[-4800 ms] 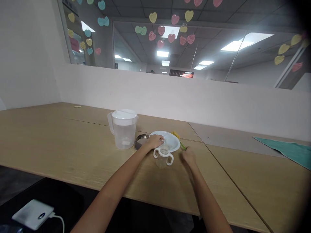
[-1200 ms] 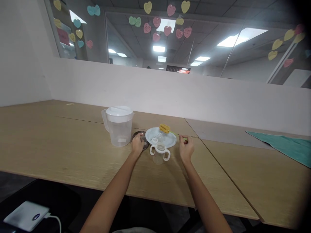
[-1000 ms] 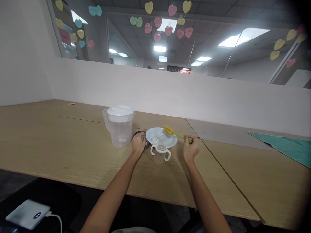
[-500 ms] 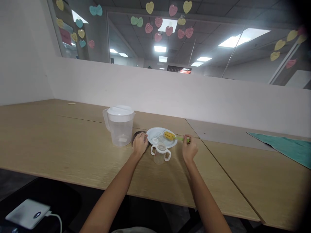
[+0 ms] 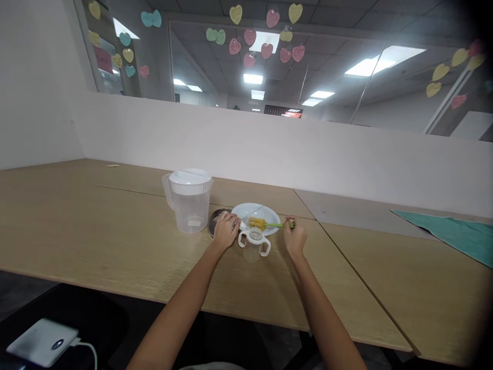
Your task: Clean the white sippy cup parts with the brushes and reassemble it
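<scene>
Fingers curled on my left hand (image 5: 226,230), right hand (image 5: 295,239) pinching the brush (image 5: 260,223). From left: jug (image 5: 192,206) upright, well back from the front edge of the table (image 5: 127,252). Dish (image 5: 214,221) just beside it, partly hidden by my left hand. That hand has shifted off the dish since a second ago, to the left rim of the bowl (image 5: 271,216) by a white cap (image 5: 243,225); can't tell if its fingers are pressed together on it. Yellow head (image 5: 256,222) was up by the bowl's far rim, now down inside, so head and cap sit close. Cup (image 5: 252,251) upright, just before the bowl's front rim. Right fingertips closed on the handle (image 5: 274,224), past the bowl's right rim. Cloth (image 5: 447,231) far right, well apart.
</scene>
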The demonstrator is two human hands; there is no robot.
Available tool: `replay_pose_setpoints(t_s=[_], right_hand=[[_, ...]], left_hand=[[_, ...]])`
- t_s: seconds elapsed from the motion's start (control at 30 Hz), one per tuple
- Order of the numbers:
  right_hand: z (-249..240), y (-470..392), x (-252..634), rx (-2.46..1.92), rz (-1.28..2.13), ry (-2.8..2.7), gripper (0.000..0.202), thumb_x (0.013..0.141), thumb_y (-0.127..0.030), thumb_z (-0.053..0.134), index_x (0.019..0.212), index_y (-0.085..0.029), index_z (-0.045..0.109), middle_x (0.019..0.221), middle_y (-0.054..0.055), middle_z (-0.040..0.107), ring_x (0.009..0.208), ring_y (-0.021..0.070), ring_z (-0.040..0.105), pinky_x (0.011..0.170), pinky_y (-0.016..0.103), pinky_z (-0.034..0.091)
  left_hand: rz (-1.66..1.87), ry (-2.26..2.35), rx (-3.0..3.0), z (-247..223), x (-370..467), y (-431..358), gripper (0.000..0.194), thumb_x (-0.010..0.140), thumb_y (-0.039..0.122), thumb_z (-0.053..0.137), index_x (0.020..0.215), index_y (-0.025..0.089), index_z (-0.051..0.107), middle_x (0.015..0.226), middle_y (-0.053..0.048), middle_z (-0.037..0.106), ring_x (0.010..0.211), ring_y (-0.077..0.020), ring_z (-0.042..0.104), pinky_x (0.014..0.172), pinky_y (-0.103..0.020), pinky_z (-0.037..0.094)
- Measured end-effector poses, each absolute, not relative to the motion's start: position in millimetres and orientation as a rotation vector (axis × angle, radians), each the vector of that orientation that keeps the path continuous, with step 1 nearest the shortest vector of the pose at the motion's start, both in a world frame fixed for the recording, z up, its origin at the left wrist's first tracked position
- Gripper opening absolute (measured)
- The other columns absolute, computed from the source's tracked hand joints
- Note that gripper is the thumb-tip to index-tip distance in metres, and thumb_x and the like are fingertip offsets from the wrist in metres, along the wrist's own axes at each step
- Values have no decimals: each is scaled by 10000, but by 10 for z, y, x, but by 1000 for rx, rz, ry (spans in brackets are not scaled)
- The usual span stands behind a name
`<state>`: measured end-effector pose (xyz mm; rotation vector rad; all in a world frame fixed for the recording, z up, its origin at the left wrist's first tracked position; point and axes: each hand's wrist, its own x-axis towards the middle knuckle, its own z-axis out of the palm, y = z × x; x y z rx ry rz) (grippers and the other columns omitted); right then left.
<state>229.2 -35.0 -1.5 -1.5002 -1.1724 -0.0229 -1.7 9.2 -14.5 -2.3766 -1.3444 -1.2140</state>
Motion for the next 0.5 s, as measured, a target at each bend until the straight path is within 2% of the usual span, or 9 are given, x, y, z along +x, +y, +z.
replay_pose_setpoints(t_s=[0.13,0.5], right_hand=[[-35,-350,2231,-1456,21,-1241,361,811,-385,352,917,-160,612,784,53,633,616,140,495,604,234,326],[-82,-271,2289,-1445,196,-1058,438,785,-445,406,959,-112,631,701,82,639,576,162,537,594,259,384]], left_hand=[[-1208,-1338,-2381,-137,-18,84,297,918,300,364,923,194,642,1032,-47,641,1002,-195,502,931,-351,372],[-1189,-1353,-2393,-138,-17,88,314,920,301,358,930,178,647,1051,-62,635,1005,-197,499,946,-365,365]])
